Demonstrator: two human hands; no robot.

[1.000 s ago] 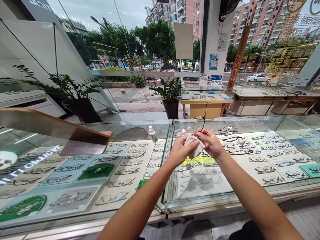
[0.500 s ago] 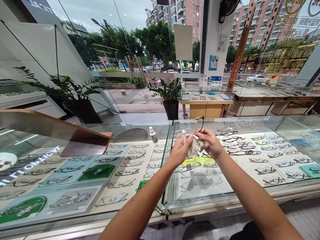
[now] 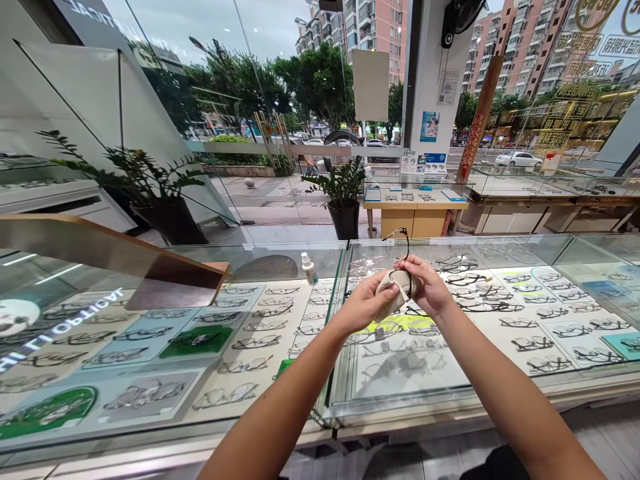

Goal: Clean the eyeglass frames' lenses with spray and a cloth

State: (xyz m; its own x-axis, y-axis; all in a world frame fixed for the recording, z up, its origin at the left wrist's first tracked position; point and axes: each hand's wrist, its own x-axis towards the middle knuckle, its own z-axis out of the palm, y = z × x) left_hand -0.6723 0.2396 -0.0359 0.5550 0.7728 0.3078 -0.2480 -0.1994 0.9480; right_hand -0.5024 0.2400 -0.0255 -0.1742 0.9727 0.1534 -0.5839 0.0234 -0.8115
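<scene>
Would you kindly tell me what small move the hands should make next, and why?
I would probably rub the cloth gently with the left hand while the right hand steadies the glasses. The left hand pinches the cloth at their lower part, the right hand grasps them from the other side, and their upper part stands clear of the cloth.

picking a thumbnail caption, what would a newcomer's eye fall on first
First, the centre: the left hand holds a pale cloth against glasses gripped by the right hand. Below and around them, rows of spectacle frames lie in glass display cases, and a white bottle stands left of the hands.
</scene>
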